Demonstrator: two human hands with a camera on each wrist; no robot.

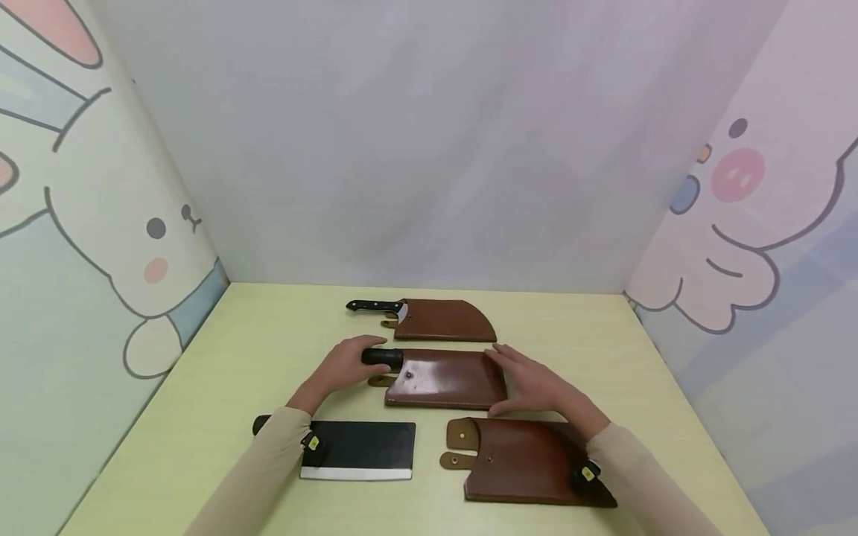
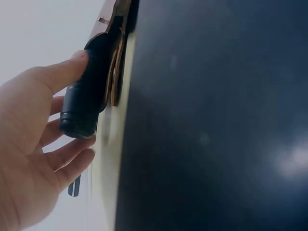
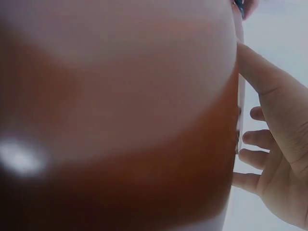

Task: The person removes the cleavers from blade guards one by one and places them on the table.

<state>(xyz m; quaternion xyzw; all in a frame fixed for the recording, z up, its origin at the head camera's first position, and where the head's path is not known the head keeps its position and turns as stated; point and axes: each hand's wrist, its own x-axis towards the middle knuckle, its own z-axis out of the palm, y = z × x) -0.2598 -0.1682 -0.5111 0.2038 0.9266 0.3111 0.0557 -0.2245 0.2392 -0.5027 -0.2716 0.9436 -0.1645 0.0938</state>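
Observation:
In the middle of the table, a cleaver lies in a glossy brown leather sheath point(image 1: 445, 378), its black handle point(image 1: 383, 359) pointing left. My left hand point(image 1: 350, 363) is around that handle, thumb against its near side and relaxed fingers spread along the far side; the left wrist view shows the thumb tip on the black handle point(image 2: 83, 103). At the sheath's right end, my right hand point(image 1: 529, 381) spans the edge, thumb near the front corner and fingertips at the back corner. Its spread fingers point(image 3: 257, 159) also show in the right wrist view.
Behind lies a black-handled knife in a brown sheath point(image 1: 442, 320). A bare dark cleaver point(image 1: 365, 445) lies under my left forearm. Another brown sheath point(image 1: 523, 461), with two strap tabs on its left, lies under my right forearm. Walls with cartoon figures enclose the pale yellow table point(image 1: 201, 417).

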